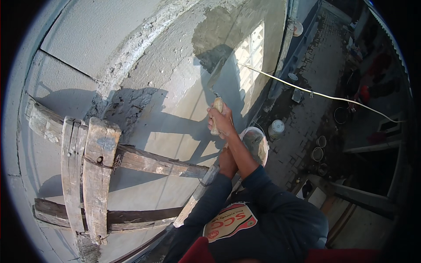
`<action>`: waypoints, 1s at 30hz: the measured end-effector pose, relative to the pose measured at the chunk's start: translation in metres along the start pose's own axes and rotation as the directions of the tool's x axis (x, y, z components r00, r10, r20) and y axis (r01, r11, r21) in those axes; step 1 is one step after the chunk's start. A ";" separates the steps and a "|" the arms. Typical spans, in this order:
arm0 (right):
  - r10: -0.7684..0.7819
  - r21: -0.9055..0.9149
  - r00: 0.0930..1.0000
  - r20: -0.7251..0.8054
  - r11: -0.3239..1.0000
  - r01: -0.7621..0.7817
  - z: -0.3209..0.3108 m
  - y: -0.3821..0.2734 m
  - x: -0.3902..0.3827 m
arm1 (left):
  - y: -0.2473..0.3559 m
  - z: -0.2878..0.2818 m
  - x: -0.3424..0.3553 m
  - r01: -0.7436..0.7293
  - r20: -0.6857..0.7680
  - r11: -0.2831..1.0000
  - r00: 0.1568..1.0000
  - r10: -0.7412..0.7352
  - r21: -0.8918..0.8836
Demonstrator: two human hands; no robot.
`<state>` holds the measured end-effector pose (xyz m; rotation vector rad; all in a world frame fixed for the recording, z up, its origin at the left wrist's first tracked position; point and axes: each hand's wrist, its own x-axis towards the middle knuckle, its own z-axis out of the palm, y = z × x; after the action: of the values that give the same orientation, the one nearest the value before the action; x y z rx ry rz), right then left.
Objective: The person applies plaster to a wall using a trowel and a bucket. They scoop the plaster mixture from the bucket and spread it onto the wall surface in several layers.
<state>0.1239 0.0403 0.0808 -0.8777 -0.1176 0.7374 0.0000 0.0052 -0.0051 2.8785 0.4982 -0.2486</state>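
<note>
My right hand (223, 119) is closed around the wooden handle of a trowel (215, 78), whose metal blade reaches up against the wall. Near the blade's tip is a darker, damp-looking patch of mortar (218, 31) on the grey plastered wall (175, 148). My left hand (227, 162) lies under my right forearm, beside a white bucket (265, 153) holding grey mortar. Its fingers are hidden, so whether it grips the bucket does not show.
A weathered timber scaffold (101, 175) stands against the wall at left. A pale cable (302, 89) crosses toward the right. Below on the paved ground (287, 147) are a lidded white bucket (276, 128) and several small containers. A bright vent block (255, 49) sits in the wall.
</note>
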 end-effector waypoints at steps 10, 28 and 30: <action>-0.314 -0.607 0.947 -0.073 0.767 0.208 0.075 0.010 0.037 | -0.003 0.034 0.004 -0.003 -0.210 0.994 0.977 -0.020 -0.108; -0.132 -0.232 0.990 -0.038 0.965 0.120 0.053 -0.030 0.039 | -0.025 0.059 -0.005 -0.165 -0.350 0.713 0.929 -0.119 -0.681; -0.155 -0.180 0.985 0.075 0.969 0.167 0.082 -0.048 0.015 | -0.042 0.074 -0.003 -0.167 -0.235 0.328 0.955 -0.182 -0.930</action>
<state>0.1293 0.0836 0.1666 -1.0114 -0.3126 0.6073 -0.0270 0.0259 -0.0832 1.6825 0.4702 0.4060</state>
